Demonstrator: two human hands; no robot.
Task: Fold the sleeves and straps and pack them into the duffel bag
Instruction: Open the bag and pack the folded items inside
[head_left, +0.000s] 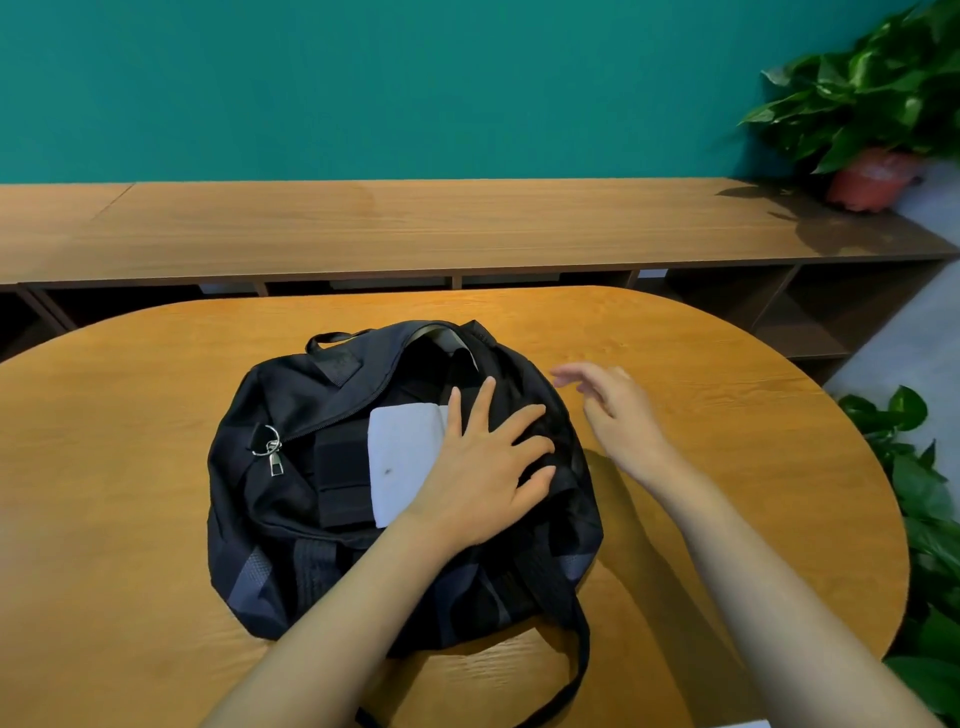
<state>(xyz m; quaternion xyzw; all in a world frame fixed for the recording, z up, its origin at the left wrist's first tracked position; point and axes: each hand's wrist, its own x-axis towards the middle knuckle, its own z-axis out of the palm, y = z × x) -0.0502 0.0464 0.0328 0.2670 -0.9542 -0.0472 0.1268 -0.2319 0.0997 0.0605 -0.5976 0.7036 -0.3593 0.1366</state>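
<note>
A black duffel bag lies unzipped in the middle of the wooden table. Inside its opening I see a folded pale grey sleeve and a folded black strap beside it. My left hand lies flat with spread fingers on the contents, partly over the grey sleeve. My right hand hovers just right of the bag, fingers relaxed and empty, blurred. The bag's carry strap loops onto the table at the front.
The oval table has bare wood all around the bag. A long low wooden shelf runs behind it against a teal wall. Potted plants stand at the far right and beside the table's right edge.
</note>
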